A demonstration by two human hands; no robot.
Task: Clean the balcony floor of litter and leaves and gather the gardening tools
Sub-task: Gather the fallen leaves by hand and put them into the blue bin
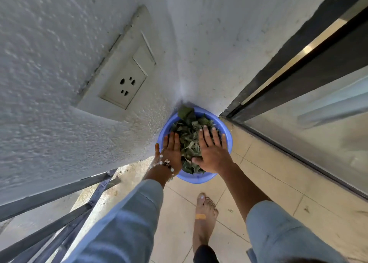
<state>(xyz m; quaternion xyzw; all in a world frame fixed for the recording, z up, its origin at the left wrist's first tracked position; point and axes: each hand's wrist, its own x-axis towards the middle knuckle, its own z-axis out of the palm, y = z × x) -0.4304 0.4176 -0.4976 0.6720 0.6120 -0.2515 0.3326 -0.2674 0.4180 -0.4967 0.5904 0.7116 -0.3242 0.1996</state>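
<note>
A blue plastic tub [227,137] sits on the tiled balcony floor [268,183], pushed into the corner where the rough white wall [59,123] meets the dark frame of a sliding glass door [298,107]. The tub is heaped to its rim with dried green leaves [189,141], and one larger leaf stands up at the far edge against the wall.

Both hands lie flat on top of the pile with fingers straight and spread, grasping nothing. The left hand [172,152], with a beaded bracelet [165,164] at the wrist, presses on the left side of the heap near the tub's rim. The right hand [212,151] covers the right side, its thumb pointing inward across the leaves.

A bare foot [205,221] with a plaster across it stands on the tiles just short of the tub. A wall socket [124,83] is set in the wall above, and a dark metal railing [59,213] runs along the left.
</note>
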